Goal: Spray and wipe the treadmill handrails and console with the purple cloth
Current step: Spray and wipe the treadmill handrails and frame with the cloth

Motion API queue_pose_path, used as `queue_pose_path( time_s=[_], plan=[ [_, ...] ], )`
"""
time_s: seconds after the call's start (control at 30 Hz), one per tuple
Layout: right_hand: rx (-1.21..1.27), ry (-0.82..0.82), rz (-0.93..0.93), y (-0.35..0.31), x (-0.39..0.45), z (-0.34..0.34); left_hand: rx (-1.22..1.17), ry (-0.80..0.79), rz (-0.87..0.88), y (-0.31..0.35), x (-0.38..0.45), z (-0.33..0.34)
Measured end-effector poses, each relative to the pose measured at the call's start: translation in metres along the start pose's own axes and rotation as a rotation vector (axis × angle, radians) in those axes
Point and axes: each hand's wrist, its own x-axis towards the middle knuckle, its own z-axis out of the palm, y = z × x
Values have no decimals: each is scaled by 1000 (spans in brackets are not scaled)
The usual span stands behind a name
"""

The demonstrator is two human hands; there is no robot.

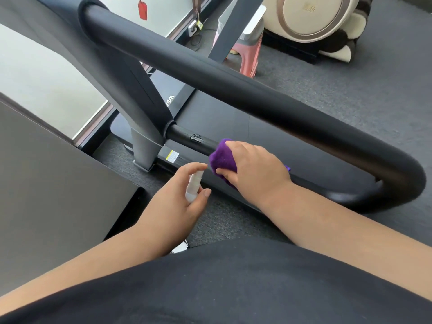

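My right hand (254, 169) clamps the fuzzy purple cloth (222, 159) around the lower black handrail bar (187, 137) to wipe it, while at seven o'clock my left hand (184, 195) curls its fingers round the small white spray bottle (194, 187), ready.

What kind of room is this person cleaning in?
Probably a home workout room or small gym: a treadmill with padded black handrails stands on grey carpet, another round cream exercise machine sits behind, and a pink plastic stool suggests a home.

Grey carpeted floor (350, 73) under treadmill base (210, 108), pink stool (250, 57) and dark cabinet (46, 183).
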Motion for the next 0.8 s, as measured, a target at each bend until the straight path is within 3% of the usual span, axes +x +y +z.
queue_pose_path(
  time_s=[0.23,0.63,0.8],
  plan=[
    [-100,63,10,10,-22,4,-26,-5,17,-16,15,-28],
    [-287,20,-58,-93,87,37,3,-9,-18,-61,24,-79],
    [-289,-18,-100,-95,87,31,17,-32,-7,-66,31,-88]
  ],
)
